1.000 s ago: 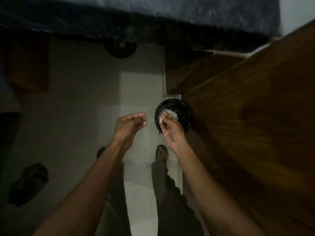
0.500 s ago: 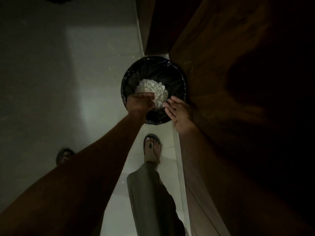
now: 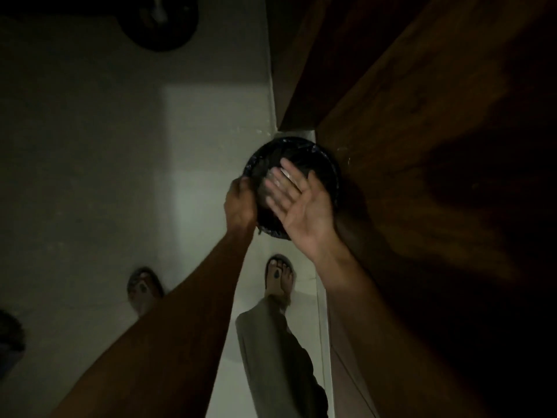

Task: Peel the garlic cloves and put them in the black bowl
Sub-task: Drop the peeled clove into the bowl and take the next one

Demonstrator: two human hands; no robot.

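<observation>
Right hand (image 3: 303, 206) spread flat, palm up, fingers straight and blurred, holding nothing — it hovers over a round black container (image 3: 327, 164) on the floor. Left hand (image 3: 239, 203) at the container's left rim, fingers curled over the edge, gripping it. Pale scraps (image 3: 283, 176) show dimly between the right fingers, inside the container; too blurred to identify. The container stands against a brown wooden panel (image 3: 422, 146) on the right. Near side: two sandalled feet (image 3: 278, 274) on pale floor tiles (image 3: 196, 146), a trouser leg (image 3: 271, 357). Far left — another dark round object (image 3: 156, 22), unclear.
</observation>
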